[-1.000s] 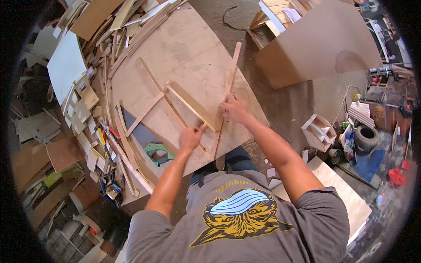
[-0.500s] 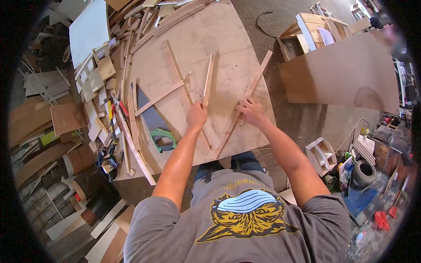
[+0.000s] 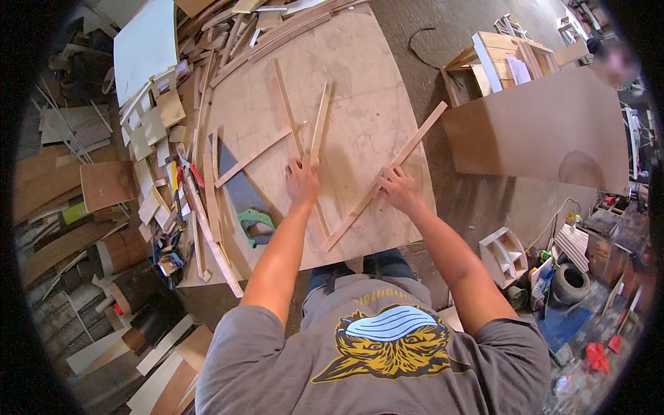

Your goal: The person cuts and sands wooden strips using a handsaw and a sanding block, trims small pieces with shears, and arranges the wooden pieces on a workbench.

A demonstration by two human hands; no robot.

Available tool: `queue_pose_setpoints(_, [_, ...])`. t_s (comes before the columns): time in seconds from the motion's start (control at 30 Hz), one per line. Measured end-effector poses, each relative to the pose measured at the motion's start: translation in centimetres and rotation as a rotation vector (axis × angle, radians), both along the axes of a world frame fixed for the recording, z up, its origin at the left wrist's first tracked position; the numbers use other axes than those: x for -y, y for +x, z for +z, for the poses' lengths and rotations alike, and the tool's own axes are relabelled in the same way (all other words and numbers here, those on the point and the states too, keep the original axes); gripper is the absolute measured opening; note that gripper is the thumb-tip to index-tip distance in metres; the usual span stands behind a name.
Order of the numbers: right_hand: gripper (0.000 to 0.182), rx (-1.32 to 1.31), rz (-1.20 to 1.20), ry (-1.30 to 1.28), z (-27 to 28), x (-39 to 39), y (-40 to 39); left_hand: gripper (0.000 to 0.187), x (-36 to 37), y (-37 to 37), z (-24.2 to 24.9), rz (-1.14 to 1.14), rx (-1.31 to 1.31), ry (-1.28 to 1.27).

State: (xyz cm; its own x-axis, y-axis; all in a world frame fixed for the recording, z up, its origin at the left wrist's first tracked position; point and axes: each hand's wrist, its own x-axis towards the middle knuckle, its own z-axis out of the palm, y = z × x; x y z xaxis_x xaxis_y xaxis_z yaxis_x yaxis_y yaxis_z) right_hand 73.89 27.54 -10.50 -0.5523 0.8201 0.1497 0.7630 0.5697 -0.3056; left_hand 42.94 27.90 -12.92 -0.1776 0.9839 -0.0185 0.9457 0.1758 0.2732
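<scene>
Fingers of the left hand point(image 3: 303, 182) grasp a short strip point(image 3: 321, 121) right of the saw point(image 3: 243, 194); the right hand's point(image 3: 401, 191) grip a longer strip point(image 3: 415, 141) farther right, slanting more than half a second ago. Beyond the table point(image 3: 370, 76), rightward from the saw, an open box point(image 3: 487, 261) contains pale pieces.

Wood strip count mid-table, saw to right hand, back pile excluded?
4: cross strip over the saw; long strip and short strip at the left hand; outer strip under the right hand. Hands may hide more.
</scene>
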Motion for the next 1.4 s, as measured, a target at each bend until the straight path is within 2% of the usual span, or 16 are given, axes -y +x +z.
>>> queue_pose_setpoints(0.1, [0.039, -0.013, -0.017, -0.066, 0.1, 0.1, 0.1, 0.042, -2.1, -0.9, -0.3, -0.046, 0.041, 0.108])
queue_pose_setpoints(0.2, [0.042, -0.030, -0.038, -0.077, 0.0, 0.3, 0.0, 0.045, -3.0, -0.6, -0.2, 0.012, -0.152, 0.297])
queue_pose_setpoints(0.3, [0.043, -0.031, -0.049, -0.078, -0.2, 0.4, 0.0, 0.045, -3.2, 0.0, -0.5, 0.056, -0.069, 0.225])
queue_pose_setpoints(0.53, [0.043, -0.042, -0.047, -0.074, -0.2, -0.2, -0.5, 0.043, -6.3, 0.0, -2.1, -0.142, 0.030, 0.313])
queue_pose_setpoints(0.6, [0.035, -0.057, -0.046, -0.054, -0.5, -0.8, -0.9, 0.044, -8.8, -0.5, -2.8, -0.168, 0.025, 0.331])
queue_pose_setpoints(0.73, [0.032, -0.091, 0.002, -0.037, -0.6, -1.8, -2.0, 0.044, -10.7, 0.8, 1.7, -0.073, 0.002, 0.287])
queue_pose_setpoints(0.8, [0.034, -0.091, 0.024, -0.092, -0.6, -1.4, -2.9, 0.045, -9.6, 1.6, 2.9, -0.072, 0.029, 0.339])
queue_pose_setpoints(0.87, [0.036, -0.086, 0.052, -0.129, 0.0, -1.3, -4.2, 0.043, -5.7, 1.5, 2.5, -0.256, 0.268, 0.095])
queue_pose_setpoints(1.03, [0.037, -0.120, 0.033, -0.181, 2.2, -0.1, -9.1, 0.043, 9.0, 2.4, 2.4, -0.353, 0.103, 0.108])
queue_pose_setpoints(1.13, [0.031, -0.177, 0.155, -0.206, 2.2, 0.5, -13.8, 0.044, 13.0, 1.1, 2.5, -0.347, 0.097, 0.132])
queue_pose_setpoints(1.23, [0.026, -0.113, 0.295, -0.255, 2.8, 1.7, -18.4, 0.042, 15.9, -0.9, 0.4, -0.340, 0.006, -0.008])
queue_pose_setpoints(1.33, [0.025, 0.032, 0.488, -0.329, 2.2, 4.1, -23.4, 0.046, 18.6, -3.2, -3.1, -0.376, 0.040, 0.249])
queue_pose_setpoints(1.4, [0.026, 0.001, 0.558, -0.307, 1.2, 6.2, -27.1, 0.051, 20.0, -3.9, -4.3, -0.326, 0.174, 0.162])
